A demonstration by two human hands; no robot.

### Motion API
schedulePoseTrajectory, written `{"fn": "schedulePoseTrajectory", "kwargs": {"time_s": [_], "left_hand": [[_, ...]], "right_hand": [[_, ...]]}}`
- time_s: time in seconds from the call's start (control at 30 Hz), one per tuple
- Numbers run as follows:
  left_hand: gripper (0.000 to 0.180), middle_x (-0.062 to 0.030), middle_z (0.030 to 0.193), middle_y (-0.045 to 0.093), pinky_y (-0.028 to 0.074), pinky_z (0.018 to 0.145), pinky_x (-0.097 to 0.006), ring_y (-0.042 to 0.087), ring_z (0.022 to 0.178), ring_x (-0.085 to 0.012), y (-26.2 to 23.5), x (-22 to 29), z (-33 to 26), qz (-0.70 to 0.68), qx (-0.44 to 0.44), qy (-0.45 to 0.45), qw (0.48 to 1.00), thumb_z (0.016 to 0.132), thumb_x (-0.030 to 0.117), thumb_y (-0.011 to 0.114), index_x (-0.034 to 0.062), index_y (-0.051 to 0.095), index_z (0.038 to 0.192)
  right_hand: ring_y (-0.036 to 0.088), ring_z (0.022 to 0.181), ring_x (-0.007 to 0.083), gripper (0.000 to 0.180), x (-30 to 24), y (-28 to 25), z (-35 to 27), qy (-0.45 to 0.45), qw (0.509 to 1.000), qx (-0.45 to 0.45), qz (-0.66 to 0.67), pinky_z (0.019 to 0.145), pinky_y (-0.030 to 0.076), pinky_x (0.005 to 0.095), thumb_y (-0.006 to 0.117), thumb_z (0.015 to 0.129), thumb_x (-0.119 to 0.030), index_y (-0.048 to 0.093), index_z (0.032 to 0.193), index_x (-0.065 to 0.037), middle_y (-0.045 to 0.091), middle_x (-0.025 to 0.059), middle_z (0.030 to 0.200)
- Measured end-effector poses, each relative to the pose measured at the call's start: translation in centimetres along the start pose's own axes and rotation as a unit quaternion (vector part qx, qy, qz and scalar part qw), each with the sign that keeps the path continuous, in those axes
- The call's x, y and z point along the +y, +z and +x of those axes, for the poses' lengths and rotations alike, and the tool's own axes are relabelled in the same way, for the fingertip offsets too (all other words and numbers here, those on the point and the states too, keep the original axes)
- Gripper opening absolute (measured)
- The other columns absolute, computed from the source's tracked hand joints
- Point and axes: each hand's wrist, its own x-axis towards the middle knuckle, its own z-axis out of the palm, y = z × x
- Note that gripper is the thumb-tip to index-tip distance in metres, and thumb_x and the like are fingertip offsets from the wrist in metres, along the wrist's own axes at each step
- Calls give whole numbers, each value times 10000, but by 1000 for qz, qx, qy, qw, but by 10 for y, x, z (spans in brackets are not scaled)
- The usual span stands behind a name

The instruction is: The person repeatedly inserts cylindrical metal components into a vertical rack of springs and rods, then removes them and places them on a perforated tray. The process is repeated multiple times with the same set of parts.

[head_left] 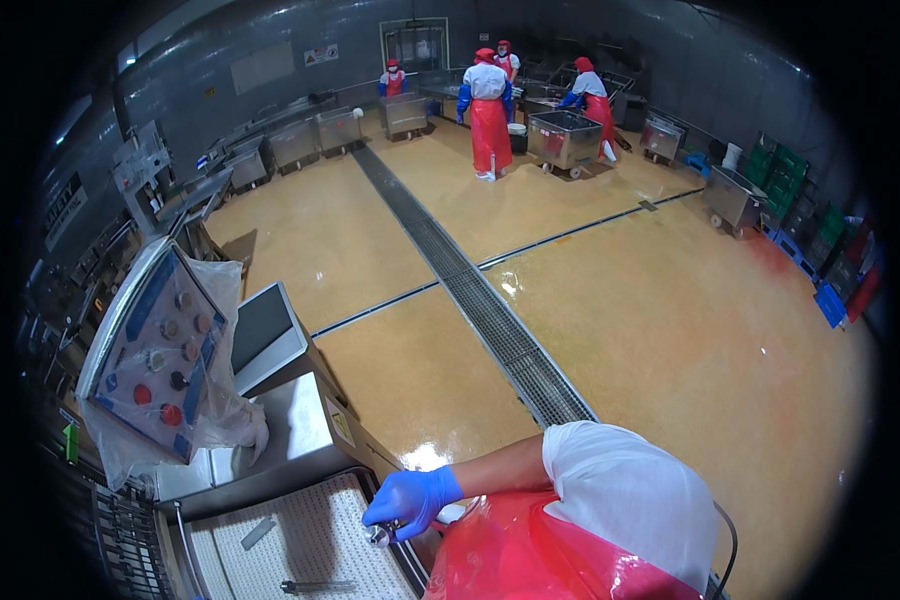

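My right hand [410, 503], in a blue glove, reaches in from the right over the near edge of a white textured conveyor belt [220, 555]. Its fingers are closed round a small shiny metal piece with a round end [378, 536]; the rest of that piece is hidden in the glove. On the belt lie a flat grey strip [258, 533] and, lower down, a thin metal tool with a dark end [315, 587]. My left hand does not show.
A plastic-wrapped control panel [160, 350] with several knobs and red buttons stands at the left, beside a steel housing [290, 430]. A drain grate [450, 265] crosses the wet floor. Far off, several people in red aprons [490, 130] stand among steel carts [565, 140]; crates [785, 180] are stacked right.
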Motion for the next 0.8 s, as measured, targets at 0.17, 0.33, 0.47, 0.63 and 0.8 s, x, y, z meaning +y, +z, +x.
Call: {"fn": "schedulePoseTrajectory", "kwargs": {"time_s": [0.17, 0.33, 0.47, 0.63, 0.8], "left_hand": [[387, -139, 1079, 723, 604, 843, -437, 731, 1012, -302, -9, 0, 6, -62, -68, 53, 994, 743, 361, 720, 100, 730, 1030], [426, -151, 1133, 703, 602, 863, -435, 711, 1070, -292, 19, -16, 14, -23, 26, 31, 999, 750, 330, 739, 89, 697, 1098], [487, -159, 1194, 672, 597, 864, -444, 700, 1071, -308, 20, -22, 26, -45, -40, 40, 997, 760, 326, 726, 77, 666, 1174], [545, -154, 1258, 641, 583, 883, -454, 683, 1084, -324, -19, -5, 2, -68, -100, 81, 989, 771, 351, 699, 54, 652, 1225], [655, -169, 1288, 622, 543, 955, -462, 630, 1188, -325, -13, -6, 6, -37, -117, 74, 990, 764, 405, 689, 50, 601, 1307]], "right_hand": [[629, 655, 343, 242, 2, -1, -1, 1, 1000, 9, -2, 558, 471, 440, 711, 908, -327, 607, 953, -114, 625, 95, 724], [629, 656, 343, 239, 4, 2, 5, -9, 1000, 7, 10, 557, 470, 441, 717, 896, -317, 606, 955, -114, 625, 97, 727], [626, 654, 346, 235, 3, 4, 4, -12, 1000, 12, 4, 556, 469, 441, 717, 890, -309, 605, 953, -113, 620, 102, 726], [650, 681, 321, 292, 6, 4, -5, -5, 1000, -16, -20, 570, 491, 416, 734, 887, -295, 623, 1051, -81, 653, 96, 786], [651, 680, 321, 291, 1, 5, -4, -7, 1000, -10, -13, 570, 492, 415, 728, 901, -307, 624, 1049, -79, 653, 93, 785]]}}
